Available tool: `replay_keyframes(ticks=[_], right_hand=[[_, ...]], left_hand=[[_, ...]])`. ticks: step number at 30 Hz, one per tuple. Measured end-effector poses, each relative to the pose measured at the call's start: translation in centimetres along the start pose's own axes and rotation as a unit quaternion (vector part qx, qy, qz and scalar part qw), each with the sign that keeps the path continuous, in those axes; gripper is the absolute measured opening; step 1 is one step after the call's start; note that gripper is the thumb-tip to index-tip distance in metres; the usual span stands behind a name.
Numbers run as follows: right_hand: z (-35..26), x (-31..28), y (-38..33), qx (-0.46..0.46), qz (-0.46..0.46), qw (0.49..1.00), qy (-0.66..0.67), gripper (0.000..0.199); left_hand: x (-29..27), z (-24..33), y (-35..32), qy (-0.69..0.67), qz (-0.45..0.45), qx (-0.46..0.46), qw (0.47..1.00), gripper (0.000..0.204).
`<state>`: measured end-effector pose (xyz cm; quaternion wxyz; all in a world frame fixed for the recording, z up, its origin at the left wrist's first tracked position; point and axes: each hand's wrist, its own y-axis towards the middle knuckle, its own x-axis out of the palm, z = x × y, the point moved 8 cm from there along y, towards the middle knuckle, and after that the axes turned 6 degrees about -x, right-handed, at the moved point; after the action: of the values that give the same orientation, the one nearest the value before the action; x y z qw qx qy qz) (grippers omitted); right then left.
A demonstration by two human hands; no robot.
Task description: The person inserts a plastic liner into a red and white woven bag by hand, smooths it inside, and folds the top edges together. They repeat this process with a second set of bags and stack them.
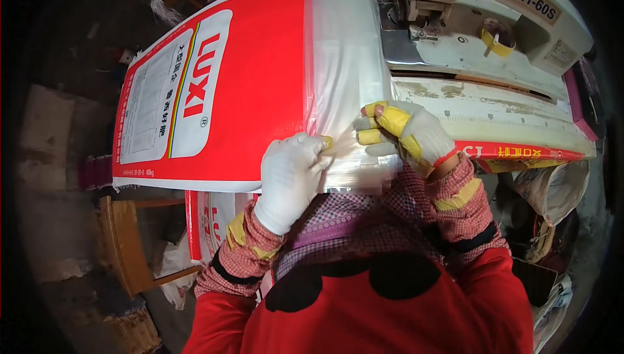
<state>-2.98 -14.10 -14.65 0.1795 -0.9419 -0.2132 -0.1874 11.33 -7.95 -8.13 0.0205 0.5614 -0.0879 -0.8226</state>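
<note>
A red and white woven sack [260, 75] lies flat in front of me, with a clear plastic liner [338, 49] sticking out of its right end. My left hand [289, 172], in a white glove, is closed at the sack's near edge and pinches the gathered liner film. My right hand [413, 133], gloved with yellow tape round its fingers, is over the liner's right edge. Its thumb presses against a bent finger, and the other fingers curl below. What lies between those fingertips, if anything, is too small to make out.
A sewing machine [481, 23] stands at the far right, with a yellow tape roll [498, 37] on it. Another red sack edge [520, 151] shows below its white table [481, 104]. A wooden frame [123, 247] is at the lower left, beside another red and white sack [218, 221].
</note>
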Motion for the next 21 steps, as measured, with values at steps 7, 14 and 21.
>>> replay_keyframes(ticks=[7, 14, 21], right_hand=[[0.0, 0.6, 3.7, 0.032, 0.018, 0.983, -0.178, 0.048], [-1.4, 3.2, 7.7, -0.108, -0.082, 0.802, -0.582, 0.044], [0.1, 5.5, 8.2, -0.032, -0.016, 0.951, -0.309, 0.039]], left_hand=[[-1.5, 3.6, -0.7, 0.167, 0.05, 0.127, 0.976, 0.008], [-0.7, 3.8, -1.7, 0.057, -0.071, 0.285, 0.954, 0.012], [0.0, -5.8, 4.0, -0.406, -0.008, -0.195, 0.893, 0.028]])
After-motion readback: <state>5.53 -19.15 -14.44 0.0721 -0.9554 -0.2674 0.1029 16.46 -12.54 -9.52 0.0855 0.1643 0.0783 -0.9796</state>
